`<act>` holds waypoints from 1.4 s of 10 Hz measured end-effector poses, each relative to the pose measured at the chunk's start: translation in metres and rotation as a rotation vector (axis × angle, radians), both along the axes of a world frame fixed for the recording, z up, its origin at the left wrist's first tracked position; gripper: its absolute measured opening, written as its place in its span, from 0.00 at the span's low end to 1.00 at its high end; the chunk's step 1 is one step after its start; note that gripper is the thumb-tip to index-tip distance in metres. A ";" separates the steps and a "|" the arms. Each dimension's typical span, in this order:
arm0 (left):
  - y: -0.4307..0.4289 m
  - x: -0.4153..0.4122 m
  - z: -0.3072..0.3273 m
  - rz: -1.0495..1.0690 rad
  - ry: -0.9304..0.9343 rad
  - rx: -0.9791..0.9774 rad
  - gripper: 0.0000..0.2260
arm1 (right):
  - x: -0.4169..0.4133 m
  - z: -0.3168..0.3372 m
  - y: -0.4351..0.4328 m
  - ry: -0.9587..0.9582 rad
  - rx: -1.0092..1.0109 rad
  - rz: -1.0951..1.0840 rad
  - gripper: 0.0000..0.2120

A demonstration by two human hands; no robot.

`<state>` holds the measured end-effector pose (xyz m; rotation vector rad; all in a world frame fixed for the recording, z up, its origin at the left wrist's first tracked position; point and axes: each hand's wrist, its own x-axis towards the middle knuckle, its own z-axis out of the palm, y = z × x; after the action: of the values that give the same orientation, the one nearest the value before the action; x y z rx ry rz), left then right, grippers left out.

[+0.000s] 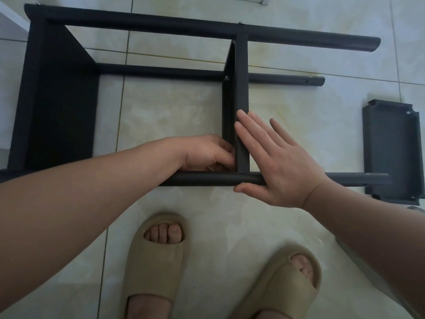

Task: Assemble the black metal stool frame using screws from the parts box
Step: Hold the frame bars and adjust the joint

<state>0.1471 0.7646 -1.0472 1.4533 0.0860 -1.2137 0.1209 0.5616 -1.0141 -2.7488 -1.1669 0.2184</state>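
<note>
Black metal is what both hands are touching. The left hand (pixel 207 153) is tucked into the corner where the cross plate (pixel 241 88) meets the near tube (pixel 202 178). Its fingers are curled up tight there. I cannot tell if they pinch a small part, because the plate hides the tips. The right hand (pixel 276 162) holds nothing. It is flat, with straight fingers pressed on the right side of the cross plate and the thumb along the near side of the tube.

What could go wrong? If the flat hand lets up, the plate may slide along the tube, and then the holes would not line up. If the left fingers do have a small part, it could slip out and roll off over the smooth floor (pixel 172 107). Fingers could also get pinched in that tight corner.

Both arms reach far out from the body. The left arm comes in from the near left, low and almost flat. The right arm comes in from the near right, with the wrist bent so the palm faces left.

The stool frame (pixel 57 100) lies on its side on the pale tiles, with its wide end at the left. A screw (pixel 227 77) shows at the far end of the cross plate. A loose plate (pixel 391 146) lies at the right, near the tube ends. Two tan sandals (pixel 156 261) stand nearest. No parts box shows.
</note>
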 end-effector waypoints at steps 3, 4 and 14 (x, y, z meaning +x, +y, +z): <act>0.002 0.001 0.002 0.068 0.134 -0.150 0.07 | 0.001 -0.001 -0.001 -0.002 -0.006 0.001 0.48; 0.003 0.001 -0.002 -0.012 0.030 -0.034 0.10 | 0.000 0.000 -0.001 0.006 -0.010 -0.002 0.48; 0.002 0.000 -0.001 -0.060 -0.067 0.026 0.06 | 0.000 -0.001 0.000 0.007 0.001 -0.004 0.48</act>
<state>0.1469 0.7663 -1.0477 1.5274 0.0126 -1.2157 0.1212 0.5612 -1.0153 -2.7468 -1.1595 0.2263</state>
